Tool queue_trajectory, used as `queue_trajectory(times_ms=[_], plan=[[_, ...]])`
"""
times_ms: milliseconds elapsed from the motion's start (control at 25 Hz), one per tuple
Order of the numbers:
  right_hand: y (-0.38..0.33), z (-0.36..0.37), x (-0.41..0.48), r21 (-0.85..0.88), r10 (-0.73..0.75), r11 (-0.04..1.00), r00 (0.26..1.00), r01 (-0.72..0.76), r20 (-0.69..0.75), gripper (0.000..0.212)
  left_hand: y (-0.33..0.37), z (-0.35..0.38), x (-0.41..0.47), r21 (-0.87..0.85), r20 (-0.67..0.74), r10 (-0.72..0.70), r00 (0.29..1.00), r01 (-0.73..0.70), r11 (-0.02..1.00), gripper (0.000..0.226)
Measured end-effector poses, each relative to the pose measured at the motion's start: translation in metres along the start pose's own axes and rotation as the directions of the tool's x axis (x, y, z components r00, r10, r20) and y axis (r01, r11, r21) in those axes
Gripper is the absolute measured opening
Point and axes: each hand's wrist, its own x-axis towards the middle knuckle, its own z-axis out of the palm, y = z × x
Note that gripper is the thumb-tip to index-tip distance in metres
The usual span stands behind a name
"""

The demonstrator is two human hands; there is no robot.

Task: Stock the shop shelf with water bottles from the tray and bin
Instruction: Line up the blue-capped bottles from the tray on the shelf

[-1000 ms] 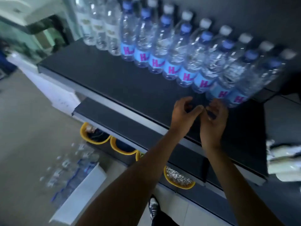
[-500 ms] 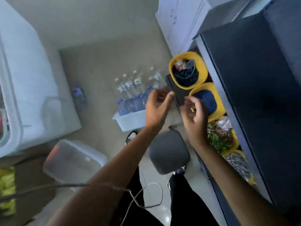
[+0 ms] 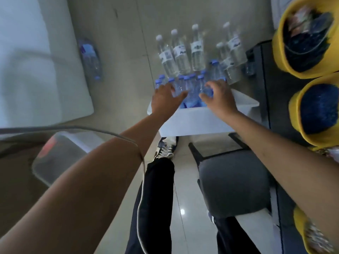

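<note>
Past the stool (image 3: 233, 184), the tray (image 3: 192, 121) sits on the floor beside the shelf (image 3: 266, 99), probably to keep its bottles (image 3: 190, 85) within reach. Both arms stretch down. The left hand (image 3: 165, 99) spreads open over the caps, and the right hand (image 3: 220, 101) curls round one bottle (image 3: 208, 92). Tall bottles (image 3: 197, 52) stand beyond.

Pale, glossy tiles cover the floor (image 3: 124, 43), with one bright glint (image 3: 182, 211) on them. A grey stool (image 3: 233, 187) stands at its right side, beside the dark shelf (image 3: 264, 88). A white cabinet (image 3: 27, 61), blurred, fills the left edge.
</note>
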Motion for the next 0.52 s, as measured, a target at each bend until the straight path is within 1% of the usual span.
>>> queue_trajectory(times_ms=[80, 120, 240, 320, 360, 440, 480, 520], plan=[[0.012, 0.024, 0.045, -0.067, 0.078, 0.995, 0.996, -0.075, 0.046, 0.042, -0.024, 0.018, 0.04, 0.137, 0.011, -0.016, 1.0, 0.014, 0.991, 0.061], [0.022, 0.036, 0.067, -0.111, 0.132, 0.986, 0.989, -0.125, 0.061, 0.049, -0.034, 0.028, 0.061, 0.2, 0.025, -0.038, 0.999, 0.032, 0.979, 0.067], [0.056, 0.061, 0.119, -0.25, 0.303, 0.93, 0.947, -0.269, 0.109, 0.082, -0.05, 0.058, 0.114, 0.32, 0.048, -0.131, 0.99, 0.109, 0.941, 0.086], [0.078, 0.067, 0.143, -0.304, 0.371, 0.895, 0.924, -0.328, 0.094, 0.107, -0.051, 0.075, 0.137, 0.367, -0.013, -0.152, 0.988, 0.146, 0.919, 0.099], [0.089, 0.068, 0.151, -0.295, 0.394, 0.886, 0.916, -0.357, 0.078, 0.12, -0.05, 0.082, 0.143, 0.354, -0.071, -0.151, 0.986, 0.166, 0.92, 0.103], [0.109, 0.073, 0.164, -0.18, 0.447, 0.885, 0.892, -0.43, 0.065, 0.142, -0.055, 0.095, 0.151, 0.249, -0.204, -0.16, 0.966, 0.21, 0.945, 0.105], [0.117, 0.076, 0.168, -0.101, 0.479, 0.876, 0.874, -0.471, 0.078, 0.15, -0.061, 0.099, 0.153, 0.17, -0.249, -0.203, 0.947, 0.249, 0.953, 0.109], [0.124, 0.077, 0.17, -0.036, 0.515, 0.857, 0.853, -0.514, 0.089, 0.158, -0.068, 0.099, 0.154, 0.084, -0.26, -0.277, 0.925, 0.307, 0.948, 0.115]])
